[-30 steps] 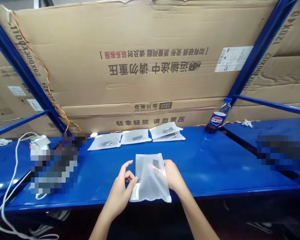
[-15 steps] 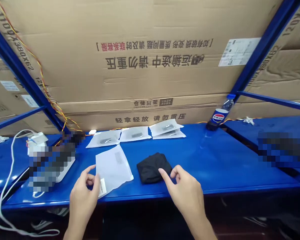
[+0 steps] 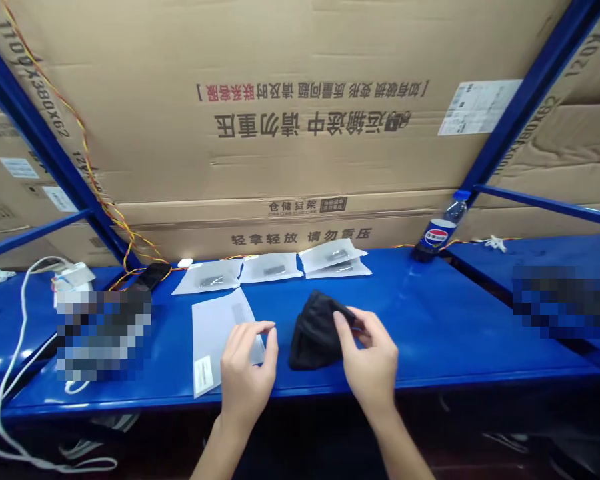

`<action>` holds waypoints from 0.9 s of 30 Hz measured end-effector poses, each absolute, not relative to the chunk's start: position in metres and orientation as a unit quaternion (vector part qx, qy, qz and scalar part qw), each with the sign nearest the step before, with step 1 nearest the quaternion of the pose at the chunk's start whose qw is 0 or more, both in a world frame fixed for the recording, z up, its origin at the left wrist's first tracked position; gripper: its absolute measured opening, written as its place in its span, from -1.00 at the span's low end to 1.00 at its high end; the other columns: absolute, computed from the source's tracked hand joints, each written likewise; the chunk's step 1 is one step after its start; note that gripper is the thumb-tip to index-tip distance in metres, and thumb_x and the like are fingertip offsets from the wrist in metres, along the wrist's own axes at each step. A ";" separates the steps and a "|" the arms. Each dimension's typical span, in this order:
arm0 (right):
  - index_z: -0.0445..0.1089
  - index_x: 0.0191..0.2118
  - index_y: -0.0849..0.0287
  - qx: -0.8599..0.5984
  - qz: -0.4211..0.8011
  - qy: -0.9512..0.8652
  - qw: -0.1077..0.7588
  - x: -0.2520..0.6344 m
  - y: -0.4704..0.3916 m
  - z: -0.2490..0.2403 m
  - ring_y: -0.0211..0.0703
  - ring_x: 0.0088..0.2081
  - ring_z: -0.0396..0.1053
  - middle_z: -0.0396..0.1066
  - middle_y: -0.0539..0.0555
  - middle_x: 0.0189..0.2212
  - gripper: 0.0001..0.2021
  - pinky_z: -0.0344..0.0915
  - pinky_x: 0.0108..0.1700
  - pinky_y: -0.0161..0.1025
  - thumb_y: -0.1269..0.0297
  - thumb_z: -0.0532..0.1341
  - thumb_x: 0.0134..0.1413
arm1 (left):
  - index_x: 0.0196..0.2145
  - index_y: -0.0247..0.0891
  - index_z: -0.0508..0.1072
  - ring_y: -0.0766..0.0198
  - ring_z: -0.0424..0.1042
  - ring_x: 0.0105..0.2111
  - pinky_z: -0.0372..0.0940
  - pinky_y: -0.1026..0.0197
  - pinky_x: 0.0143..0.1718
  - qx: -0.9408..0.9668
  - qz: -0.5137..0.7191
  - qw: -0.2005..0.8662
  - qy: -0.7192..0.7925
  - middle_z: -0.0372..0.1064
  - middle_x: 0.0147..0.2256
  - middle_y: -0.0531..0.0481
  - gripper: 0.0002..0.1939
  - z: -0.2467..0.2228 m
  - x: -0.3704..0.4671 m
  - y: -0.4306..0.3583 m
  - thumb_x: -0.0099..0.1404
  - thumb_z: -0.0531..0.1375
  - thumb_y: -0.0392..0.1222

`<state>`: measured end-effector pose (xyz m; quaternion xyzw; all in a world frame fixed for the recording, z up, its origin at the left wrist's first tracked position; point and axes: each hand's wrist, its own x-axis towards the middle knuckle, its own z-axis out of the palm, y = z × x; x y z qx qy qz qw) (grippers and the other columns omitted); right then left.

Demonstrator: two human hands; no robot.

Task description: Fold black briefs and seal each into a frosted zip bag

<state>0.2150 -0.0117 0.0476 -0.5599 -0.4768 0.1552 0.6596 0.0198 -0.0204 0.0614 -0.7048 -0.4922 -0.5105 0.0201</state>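
Note:
A folded black cloth item (image 3: 314, 333) stands partly lifted on the blue shelf, its exact kind unclear. My right hand (image 3: 367, 350) pinches its upper right corner between thumb and fingers. My left hand (image 3: 247, 363) hovers to the left of the cloth, thumb and fingers apart with nothing between them. Behind and left of that hand lies a frosted zip bag (image 3: 213, 327), flat, with a white label (image 3: 203, 373) at its lower left corner. The left hand hides the bag's right lower part.
Along the cardboard (image 3: 300, 160) lie several frosted bags (image 3: 271, 267) with dark items inside. A cola bottle (image 3: 437, 230) stands at the back right. White cables (image 3: 23, 333) and a power strip (image 3: 73, 280) are at left. The blue shelf's front edge (image 3: 430, 385) runs below.
My left hand has left the frosted bag's edge and moved right, towards the cloth. My right hand has gripped the black cloth's corner and raised it.

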 end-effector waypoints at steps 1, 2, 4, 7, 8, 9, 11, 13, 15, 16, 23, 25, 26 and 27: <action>0.52 -0.08 0.17 -0.593 0.150 -0.420 0.670 0.227 -0.009 0.047 0.00 -0.21 0.55 0.58 0.20 -0.18 -0.63 0.49 -0.17 -0.12 -0.05 0.30 0.28 | -0.11 -0.15 0.56 0.07 0.59 -0.15 0.51 0.02 -0.10 -0.717 -0.498 0.009 -0.488 0.59 -0.20 -0.09 -0.87 0.058 0.025 -0.016 0.50 0.20 -0.17; 0.49 -0.05 0.20 -0.628 0.142 -0.380 0.664 0.241 -0.007 0.044 0.03 -0.22 0.55 0.57 0.23 -0.18 -0.57 0.49 -0.17 -0.10 -0.10 0.30 0.24 | -0.07 -0.16 0.56 0.05 0.59 -0.08 0.52 -0.01 -0.04 -0.737 -0.477 -0.005 -0.479 0.61 -0.13 -0.11 -0.85 0.053 0.030 -0.012 0.50 0.20 -0.14; 0.45 -0.01 0.22 -0.699 0.104 -0.361 0.609 0.267 -0.005 0.034 0.13 -0.20 0.54 0.57 0.28 -0.18 -0.48 0.47 -0.12 0.02 -0.18 0.28 0.20 | 0.05 -0.15 0.56 -0.02 0.55 0.08 0.49 -0.10 0.11 -0.788 -0.410 -0.040 -0.458 0.60 0.03 -0.14 -0.76 0.044 0.038 -0.005 0.50 0.21 -0.11; 0.47 -0.01 0.24 -0.740 -0.013 -0.430 0.517 0.288 -0.009 0.016 0.35 -0.01 0.48 0.53 0.42 -0.06 -0.40 0.38 0.05 0.25 -0.26 0.13 0.27 | 0.20 -0.07 0.51 -0.06 0.44 0.25 0.40 -0.18 0.24 -0.835 -0.310 -0.071 -0.448 0.52 0.19 -0.08 -0.64 0.034 0.044 -0.001 0.50 0.19 -0.12; 0.48 0.01 0.24 -0.726 -0.045 -0.458 0.511 0.288 -0.011 0.012 0.38 0.07 0.44 0.51 0.44 0.01 -0.39 0.35 0.11 0.28 -0.27 0.09 0.30 | 0.23 -0.05 0.49 -0.06 0.41 0.27 0.38 -0.19 0.26 -0.839 -0.294 -0.075 -0.452 0.51 0.20 -0.08 -0.62 0.032 0.045 0.000 0.50 0.18 -0.13; 0.49 0.04 0.24 -0.706 -0.062 -0.486 0.511 0.286 -0.013 0.009 0.38 0.13 0.41 0.48 0.44 0.07 -0.37 0.33 0.16 0.27 -0.28 0.07 0.33 | 0.25 -0.05 0.47 -0.06 0.40 0.28 0.37 -0.19 0.27 -0.839 -0.286 -0.078 -0.456 0.51 0.21 -0.08 -0.60 0.031 0.045 0.000 0.50 0.16 -0.14; 0.47 0.12 0.23 -0.671 -0.060 -0.538 0.506 0.276 -0.014 0.007 0.33 0.14 0.42 0.49 0.40 0.10 -0.34 0.34 0.17 0.23 -0.31 0.11 0.32 | 0.28 -0.10 0.44 -0.07 0.41 0.28 0.37 -0.19 0.28 -0.837 -0.283 -0.076 -0.463 0.50 0.21 -0.11 -0.56 0.030 0.043 0.001 0.49 0.15 -0.16; 0.48 0.13 0.21 -0.657 -0.030 -0.574 0.488 0.265 -0.013 0.009 0.30 0.05 0.48 0.56 0.35 -0.01 -0.34 0.39 0.11 0.20 -0.32 0.12 0.31 | 0.31 -0.13 0.41 -0.10 0.41 0.27 0.37 -0.21 0.27 -0.835 -0.279 -0.064 -0.470 0.50 0.22 -0.14 -0.51 0.031 0.038 0.002 0.46 0.15 -0.18; 0.52 0.06 0.17 -0.651 0.008 -0.572 0.499 0.261 -0.009 0.014 0.24 -0.01 0.53 0.60 0.29 -0.09 -0.41 0.41 0.07 0.15 -0.27 0.09 0.36 | 0.36 -0.16 0.35 -0.11 0.43 0.25 0.39 -0.21 0.24 -0.827 -0.276 -0.044 -0.488 0.50 0.21 -0.16 -0.45 0.031 0.030 0.005 0.44 0.13 -0.19; 0.53 0.04 0.15 -0.650 0.028 -0.556 0.517 0.263 -0.007 0.017 0.21 -0.02 0.54 0.61 0.26 -0.09 -0.45 0.42 0.06 0.11 -0.23 0.10 0.36 | 0.38 -0.18 0.33 -0.12 0.44 0.24 0.40 -0.21 0.22 -0.819 -0.277 -0.033 -0.501 0.52 0.19 -0.17 -0.42 0.031 0.024 0.006 0.43 0.13 -0.18; 0.55 0.00 0.16 -0.741 0.104 -0.443 0.494 0.312 0.006 0.019 0.19 -0.19 0.55 0.62 0.21 -0.23 -0.50 0.42 -0.10 0.07 -0.13 0.23 0.14 | 0.07 -0.20 0.58 -0.22 0.46 0.18 0.35 -0.30 0.22 -0.753 -0.308 -0.051 -0.579 0.58 0.08 -0.20 -0.61 0.044 -0.039 0.018 0.36 0.15 -0.09; 0.56 -0.08 0.14 -0.723 0.122 -0.482 0.480 0.320 0.012 0.017 0.20 -0.17 0.54 0.61 0.23 -0.18 -0.51 0.42 -0.06 0.10 -0.16 0.27 0.07 | -0.05 -0.20 0.60 -0.20 0.51 0.09 0.38 -0.28 0.18 -0.746 -0.314 -0.068 -0.583 0.61 0.01 -0.20 -0.66 0.050 -0.048 0.023 0.37 0.18 0.00; 0.57 -0.13 0.13 -0.708 0.129 -0.493 0.489 0.322 0.016 0.016 0.21 -0.15 0.53 0.61 0.24 -0.16 -0.52 0.42 -0.04 0.12 -0.18 0.30 0.04 | -0.10 -0.19 0.60 -0.18 0.53 0.04 0.39 -0.26 0.15 -0.743 -0.318 -0.074 -0.583 0.62 -0.05 -0.19 -0.67 0.053 -0.049 0.028 0.37 0.18 0.04; 0.57 -0.19 0.12 -0.695 0.136 -0.496 0.502 0.322 0.021 0.016 0.23 -0.14 0.52 0.60 0.24 -0.16 -0.53 0.42 -0.02 0.15 -0.21 0.33 0.00 | -0.17 -0.18 0.60 -0.16 0.54 -0.01 0.41 -0.24 0.11 -0.741 -0.323 -0.082 -0.583 0.63 -0.11 -0.17 -0.68 0.056 -0.049 0.033 0.37 0.19 0.08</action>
